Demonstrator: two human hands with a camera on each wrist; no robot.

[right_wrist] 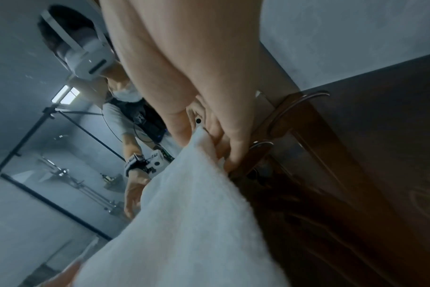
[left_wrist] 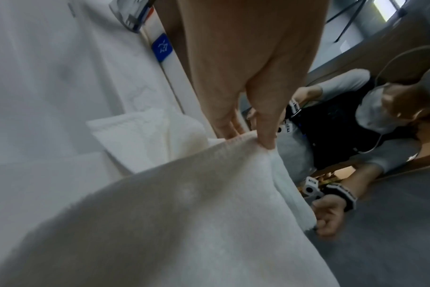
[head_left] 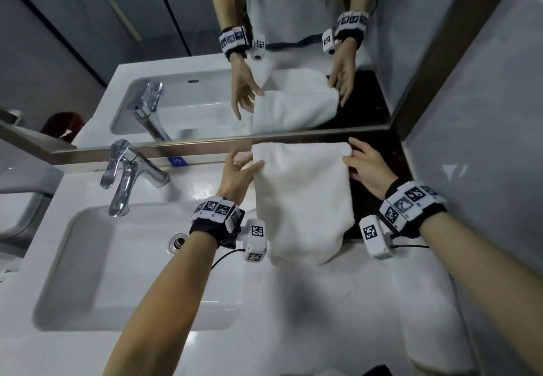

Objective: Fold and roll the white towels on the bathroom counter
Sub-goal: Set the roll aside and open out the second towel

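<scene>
Folded towel at the back right of the counter.
Your left hand [head_left: 238,176] pinched the towel [head_left: 302,199] at its far left corner; your right hand [head_left: 368,167] gripped its far right edge against the mirror [head_left: 205,52].

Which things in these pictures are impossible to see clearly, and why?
- Head view: the far corners of the towel are hidden under the left hand and the right hand.
- Left wrist view: the towel covers the counter beneath it.
- Right wrist view: the objects on the dark tray are too blurred to identify.

Dim, cool light; blurred edges.
</scene>
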